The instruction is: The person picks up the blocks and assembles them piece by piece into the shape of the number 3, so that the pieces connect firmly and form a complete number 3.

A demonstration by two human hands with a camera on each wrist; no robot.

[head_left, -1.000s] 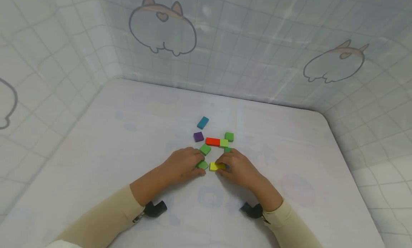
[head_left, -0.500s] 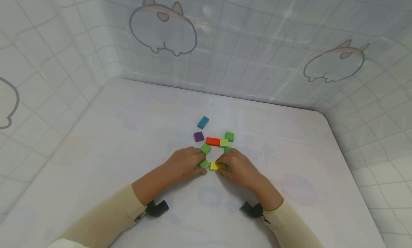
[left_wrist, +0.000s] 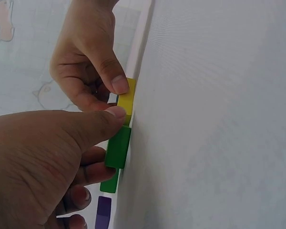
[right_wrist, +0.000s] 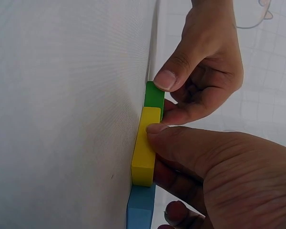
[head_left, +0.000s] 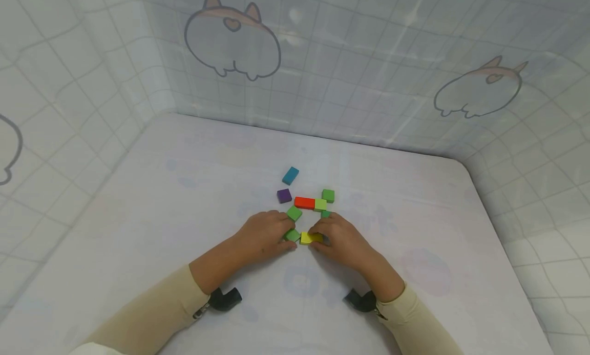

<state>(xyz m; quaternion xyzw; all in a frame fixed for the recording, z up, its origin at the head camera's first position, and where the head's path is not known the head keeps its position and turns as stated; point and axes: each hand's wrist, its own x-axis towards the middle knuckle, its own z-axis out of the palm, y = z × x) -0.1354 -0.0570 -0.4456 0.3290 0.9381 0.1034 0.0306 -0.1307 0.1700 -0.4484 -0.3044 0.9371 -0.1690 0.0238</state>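
In the head view my left hand [head_left: 261,237] pinches a green block [head_left: 292,235] between thumb and fingers. Its corner is against or very near the left end of a yellow block [head_left: 306,238], which my right hand [head_left: 343,242] pinches. Seen from the left wrist, the green block [left_wrist: 118,147] stands on the table at the end of the yellow block [left_wrist: 126,97]. A light blue block [right_wrist: 140,205] adjoins the yellow one's other end in the right wrist view; the right hand hides it from the head camera.
Beyond the hands lie another green block [head_left: 294,213], a red block [head_left: 304,203] touching a light green one [head_left: 320,205], a green block [head_left: 328,195], a partly covered dark green one [head_left: 325,214], a purple block [head_left: 284,195] and a blue block [head_left: 290,175]. Patterned curtains surround the white table [head_left: 221,165].
My left hand has slid the green block slightly right, up to the yellow block, mostly in the first half second. The right hand and yellow block have stayed put.
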